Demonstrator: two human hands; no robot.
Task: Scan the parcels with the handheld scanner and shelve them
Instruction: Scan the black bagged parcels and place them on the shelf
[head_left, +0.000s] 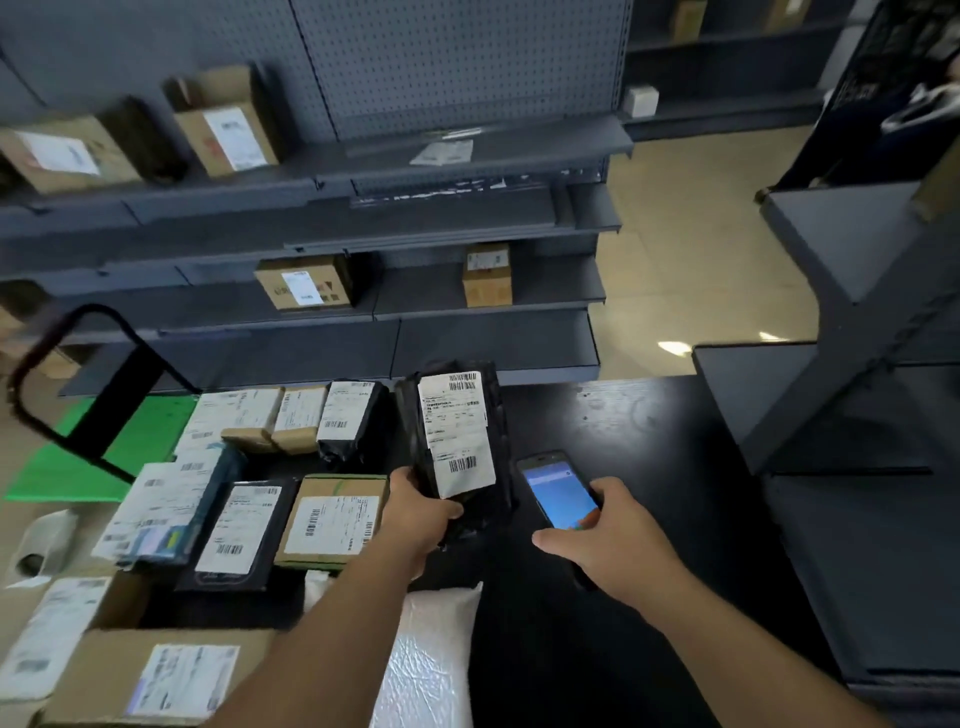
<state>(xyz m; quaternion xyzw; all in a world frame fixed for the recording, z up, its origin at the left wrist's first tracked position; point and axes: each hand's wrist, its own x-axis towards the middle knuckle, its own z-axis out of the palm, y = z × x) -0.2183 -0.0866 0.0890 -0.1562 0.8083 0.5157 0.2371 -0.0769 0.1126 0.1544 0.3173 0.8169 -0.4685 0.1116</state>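
Black parcel (457, 441) upright, left hand (421, 512) fingers curled round its base; right hand (605, 540) grips scanner (558, 491) beside it

The black poly-bag parcel (457, 441) is held upright above the black table (649, 431), gripped at its lower end. Its white shipping label (456, 431) faces the camera and carries one barcode at the top and one near the bottom. The handheld scanner (560, 491) is a phone-shaped unit with a lit blue screen, held just right of the parcel, screen up. Further labelled parcels (260, 493) lie flat in rows on the table's left part: black bags, brown cartons and white mailers. Brown cartons (306, 283) stand on the grey shelves (467, 156) behind.
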